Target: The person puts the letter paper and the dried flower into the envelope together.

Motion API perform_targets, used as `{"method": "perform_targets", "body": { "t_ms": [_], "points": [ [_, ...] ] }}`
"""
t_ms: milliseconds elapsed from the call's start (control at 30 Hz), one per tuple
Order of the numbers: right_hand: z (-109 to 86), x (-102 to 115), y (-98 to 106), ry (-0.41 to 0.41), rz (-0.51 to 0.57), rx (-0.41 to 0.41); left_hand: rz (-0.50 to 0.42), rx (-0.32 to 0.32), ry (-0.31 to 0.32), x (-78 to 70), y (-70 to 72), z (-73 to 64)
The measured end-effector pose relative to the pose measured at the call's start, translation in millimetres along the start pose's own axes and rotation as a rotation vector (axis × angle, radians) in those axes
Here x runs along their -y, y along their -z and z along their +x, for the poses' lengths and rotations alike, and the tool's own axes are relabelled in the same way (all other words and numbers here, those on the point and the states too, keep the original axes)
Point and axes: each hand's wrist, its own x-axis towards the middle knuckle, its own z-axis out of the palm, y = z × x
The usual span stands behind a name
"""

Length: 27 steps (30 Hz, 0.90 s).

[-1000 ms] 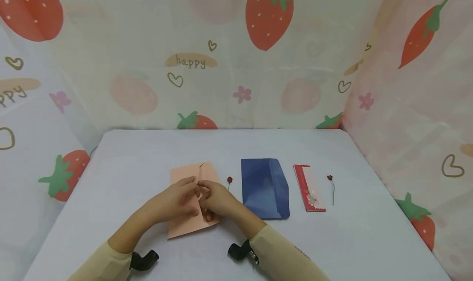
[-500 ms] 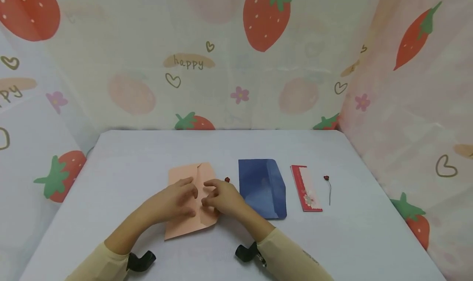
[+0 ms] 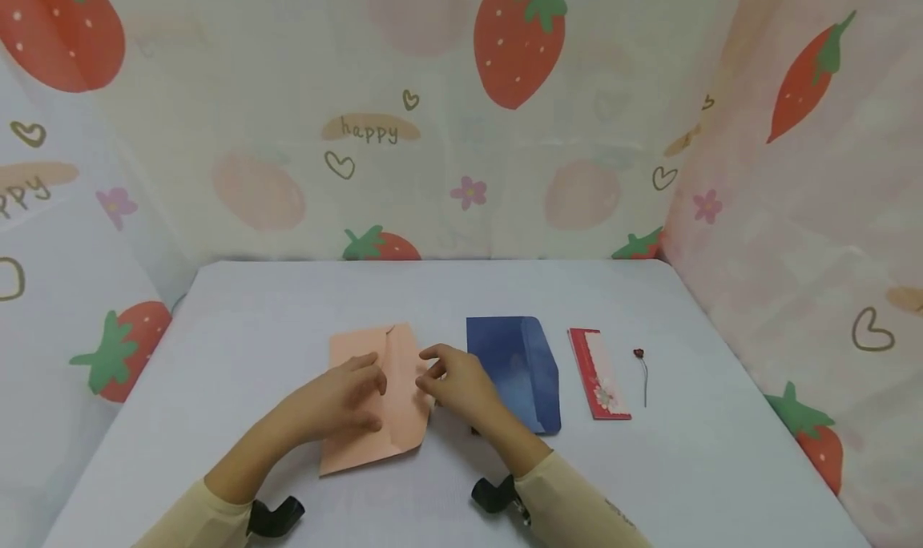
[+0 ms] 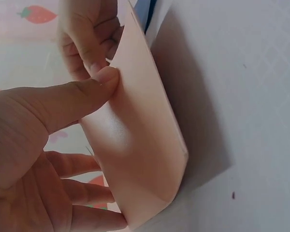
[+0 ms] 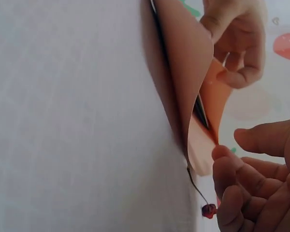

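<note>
A peach envelope lies on the white table with its long flap to the right. On its left part rests my left hand, fingers spread; its thumb touches the paper in the left wrist view. Beside the flap's right edge hovers my right hand, fingers loosely bent and the thumb apart from them. In the right wrist view an index fingertip is near the flap's tip; contact is unclear. The envelope's mouth gapes there, with something dark inside. A small red rose on a thin stem lies by the envelope's edge.
A dark blue envelope lies right of the peach one, partly behind my right hand. Farther right are a red and pink card with a flower print and another small rose on a stem. Strawberry-patterned curtains surround the table.
My right hand has let go of the peach envelope's fold and moved right to the flap's outer edge. The flap lies more exposed. My left hand stays on the envelope.
</note>
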Motion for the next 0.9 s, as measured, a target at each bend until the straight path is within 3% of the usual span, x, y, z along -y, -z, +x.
{"method": "perform_targets", "body": {
  "t_ms": [200, 500, 900],
  "points": [
    [0.3, -4.3, 2.4, -0.016, -0.122, -0.078, -0.017, 0.004, -0.019, 2.4, 1.1, -0.6],
    [4.1, -9.4, 4.8, -0.114, -0.202, -0.16, 0.001, 0.001, -0.016, 5.3, 1.6, -1.0],
    [4.9, -14.2, 2.1, -0.205, -0.247, -0.143, 0.037, 0.016, -0.013, 2.9, 1.9, -1.2]
  ]
}}
